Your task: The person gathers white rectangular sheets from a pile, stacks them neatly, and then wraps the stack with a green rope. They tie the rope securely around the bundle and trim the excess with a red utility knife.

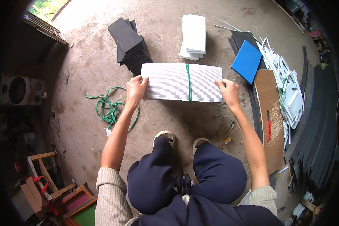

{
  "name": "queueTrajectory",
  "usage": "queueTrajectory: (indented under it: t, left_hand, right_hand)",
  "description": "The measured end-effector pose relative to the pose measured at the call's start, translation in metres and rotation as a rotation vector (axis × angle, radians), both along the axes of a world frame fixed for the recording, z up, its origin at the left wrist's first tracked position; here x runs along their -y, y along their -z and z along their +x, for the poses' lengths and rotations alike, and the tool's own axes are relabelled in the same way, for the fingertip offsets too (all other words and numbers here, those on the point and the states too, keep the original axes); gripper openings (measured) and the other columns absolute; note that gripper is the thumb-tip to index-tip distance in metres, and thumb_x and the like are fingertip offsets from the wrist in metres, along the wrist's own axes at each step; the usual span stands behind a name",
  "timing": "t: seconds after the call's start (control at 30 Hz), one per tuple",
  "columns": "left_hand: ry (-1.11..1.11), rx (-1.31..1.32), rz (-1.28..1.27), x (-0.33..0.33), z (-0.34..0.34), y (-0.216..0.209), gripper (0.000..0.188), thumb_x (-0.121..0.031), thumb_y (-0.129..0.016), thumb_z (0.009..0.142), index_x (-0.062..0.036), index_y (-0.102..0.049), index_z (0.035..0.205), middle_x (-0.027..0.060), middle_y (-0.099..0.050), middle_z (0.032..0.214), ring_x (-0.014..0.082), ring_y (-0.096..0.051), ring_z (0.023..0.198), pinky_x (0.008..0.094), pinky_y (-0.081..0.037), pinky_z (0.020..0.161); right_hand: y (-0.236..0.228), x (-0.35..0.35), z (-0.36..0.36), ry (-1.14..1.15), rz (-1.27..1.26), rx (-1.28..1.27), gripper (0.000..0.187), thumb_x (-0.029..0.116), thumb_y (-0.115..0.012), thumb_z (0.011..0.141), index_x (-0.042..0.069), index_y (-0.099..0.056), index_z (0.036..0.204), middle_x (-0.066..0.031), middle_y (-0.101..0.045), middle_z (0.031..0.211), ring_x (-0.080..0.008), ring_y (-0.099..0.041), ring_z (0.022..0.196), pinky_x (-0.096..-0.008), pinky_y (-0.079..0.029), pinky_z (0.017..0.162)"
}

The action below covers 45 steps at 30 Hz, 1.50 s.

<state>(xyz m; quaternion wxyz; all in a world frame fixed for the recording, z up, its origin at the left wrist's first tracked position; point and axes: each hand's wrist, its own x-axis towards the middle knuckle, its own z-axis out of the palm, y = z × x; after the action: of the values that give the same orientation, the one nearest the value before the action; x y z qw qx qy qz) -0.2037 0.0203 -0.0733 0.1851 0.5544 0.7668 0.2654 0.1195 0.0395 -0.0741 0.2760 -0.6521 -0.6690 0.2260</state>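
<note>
A wide bundle of white ribbed sheets (165,83) is held up in front of my knees. Green plastic twine (189,83) wraps once around it, right of its middle. My left hand (136,89) grips the left end, thumb and fingers pinched on the edge. At the opposite end my right hand (229,91) is closed on the edge in the same way. Loose green twine (110,109) lies tangled on the floor beside my left forearm.
Beyond the bundle stand a black sheet stack (128,39) and a white sheet stack (195,33). To the right are a blue panel (246,61), a brown board (269,150) bearing a red-handled cutting tool (268,130), and white offcuts (290,94). A speaker (20,90) sits at left.
</note>
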Motion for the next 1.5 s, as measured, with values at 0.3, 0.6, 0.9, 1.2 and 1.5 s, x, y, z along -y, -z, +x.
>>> queueTrajectory:
  t: [0.3, 0.6, 0.9, 1.2, 1.5]
  left_hand:
    - [0.023, -0.094, -0.209, -0.012, 0.018, -0.014, 0.038, -0.033, -0.045, 0.084, 0.0008, -0.062, 0.085, 0.0247, -0.059, 0.089, 0.0397, -0.056, 0.087, 0.0451, -0.044, 0.079]
    - [0.251, -0.171, -0.145, -0.002, 0.095, -0.017, 0.031, -0.03, -0.056, 0.08, 0.0006, -0.063, 0.079, 0.0209, -0.062, 0.08, 0.0344, -0.06, 0.078, 0.0407, -0.047, 0.071]
    - [0.124, -0.092, -0.285, 0.007, 0.124, -0.013, 0.042, -0.039, -0.073, 0.064, -0.0008, -0.064, 0.08, 0.0166, -0.063, 0.081, 0.0301, -0.062, 0.079, 0.0374, -0.049, 0.066]
    - [-0.033, 0.051, -0.082, 0.025, 0.146, 0.002, 0.022, -0.023, -0.068, 0.071, -0.0055, -0.061, 0.083, 0.0133, -0.063, 0.079, 0.0294, -0.061, 0.078, 0.0386, -0.048, 0.067]
    - [0.021, 0.164, -0.05, 0.027, 0.142, 0.014, 0.019, -0.022, -0.064, 0.074, -0.0047, -0.064, 0.082, 0.0174, -0.062, 0.073, 0.0318, -0.061, 0.073, 0.039, -0.047, 0.067]
  right_hand:
    - [0.006, -0.024, -0.013, -0.065, -0.173, -0.091, 0.033, 0.027, -0.046, 0.084, -0.002, -0.061, 0.075, -0.0173, -0.06, 0.066, -0.0303, -0.058, 0.058, -0.037, -0.044, 0.054]
    - [-0.01, -0.036, -0.049, -0.37, -0.496, 0.011, 0.019, 0.012, -0.05, 0.079, 0.002, -0.066, 0.076, -0.0086, -0.062, 0.071, -0.0157, -0.057, 0.062, -0.0294, -0.045, 0.056]
    - [-0.007, -0.038, -0.072, -0.199, -0.598, -0.179, 0.004, 0.0, -0.061, 0.071, -0.003, -0.064, 0.072, -0.0112, -0.064, 0.076, -0.0124, -0.057, 0.056, -0.0268, -0.045, 0.05]
    - [0.04, -0.037, -0.076, -0.138, -0.363, -0.173, 0.011, 0.001, -0.069, 0.064, -0.003, -0.063, 0.072, -0.0096, -0.062, 0.062, -0.0127, -0.057, 0.054, -0.027, -0.044, 0.048]
    - [0.041, -0.037, -0.071, -0.208, -0.35, -0.162, 0.011, 0.0, -0.07, 0.062, -0.004, -0.062, 0.068, -0.0103, -0.062, 0.06, -0.0127, -0.06, 0.051, -0.0259, -0.047, 0.048]
